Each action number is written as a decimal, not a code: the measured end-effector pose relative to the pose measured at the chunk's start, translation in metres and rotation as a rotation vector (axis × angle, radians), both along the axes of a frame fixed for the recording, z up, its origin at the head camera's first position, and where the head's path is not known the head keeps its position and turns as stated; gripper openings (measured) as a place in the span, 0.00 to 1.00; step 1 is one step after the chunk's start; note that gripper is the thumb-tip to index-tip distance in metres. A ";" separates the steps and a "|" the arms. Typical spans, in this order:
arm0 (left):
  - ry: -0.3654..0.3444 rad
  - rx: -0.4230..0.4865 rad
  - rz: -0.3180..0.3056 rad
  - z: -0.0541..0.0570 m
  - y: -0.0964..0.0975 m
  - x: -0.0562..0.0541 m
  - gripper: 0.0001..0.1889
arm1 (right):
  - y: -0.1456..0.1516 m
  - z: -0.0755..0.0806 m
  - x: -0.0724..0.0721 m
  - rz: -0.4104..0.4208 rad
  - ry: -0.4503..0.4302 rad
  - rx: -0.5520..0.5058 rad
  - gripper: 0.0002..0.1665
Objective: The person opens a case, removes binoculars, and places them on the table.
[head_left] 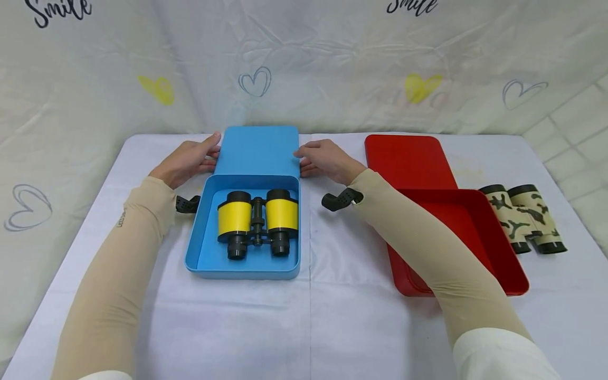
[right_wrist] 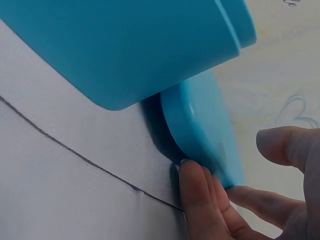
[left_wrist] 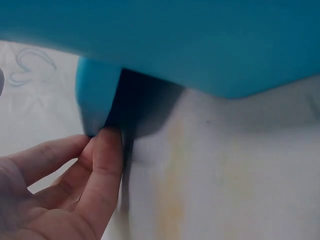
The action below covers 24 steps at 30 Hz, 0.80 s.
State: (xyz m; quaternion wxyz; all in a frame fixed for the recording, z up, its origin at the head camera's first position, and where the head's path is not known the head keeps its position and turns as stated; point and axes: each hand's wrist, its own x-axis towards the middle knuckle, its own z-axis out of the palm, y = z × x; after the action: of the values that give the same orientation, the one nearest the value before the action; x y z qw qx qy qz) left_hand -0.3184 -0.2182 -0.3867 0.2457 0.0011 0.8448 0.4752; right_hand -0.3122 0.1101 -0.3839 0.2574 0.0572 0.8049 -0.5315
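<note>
A blue lid lies behind a blue box, its near edge against the box's far rim. Inside the box rest yellow and black binoculars. At the lid's left edge is my left hand; in the left wrist view its fingertips touch the lid's corner from below. My right hand is at the right edge. There, in the right wrist view, the fingertips touch the lid's side, while the thumb stands apart from it.
To the right stands a red box with a red lid behind it; my right forearm crosses over the box. Camouflage binoculars lie beyond its right side. A white cloth covers the table, and a patterned curtain hangs behind.
</note>
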 end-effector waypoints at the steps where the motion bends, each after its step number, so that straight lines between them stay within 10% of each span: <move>1: -0.001 -0.005 -0.003 -0.001 -0.001 0.000 0.52 | 0.000 0.000 0.000 0.005 0.000 0.006 0.33; 24: 0.001 -0.060 -0.048 0.001 -0.003 0.015 0.55 | 0.002 0.004 0.010 0.077 0.014 0.071 0.30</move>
State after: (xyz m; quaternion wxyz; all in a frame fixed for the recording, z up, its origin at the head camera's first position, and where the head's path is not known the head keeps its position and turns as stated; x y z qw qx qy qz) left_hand -0.3037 -0.2212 -0.3854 0.2568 0.0143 0.8585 0.4437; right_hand -0.3024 0.1119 -0.3801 0.2696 0.0317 0.8267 -0.4928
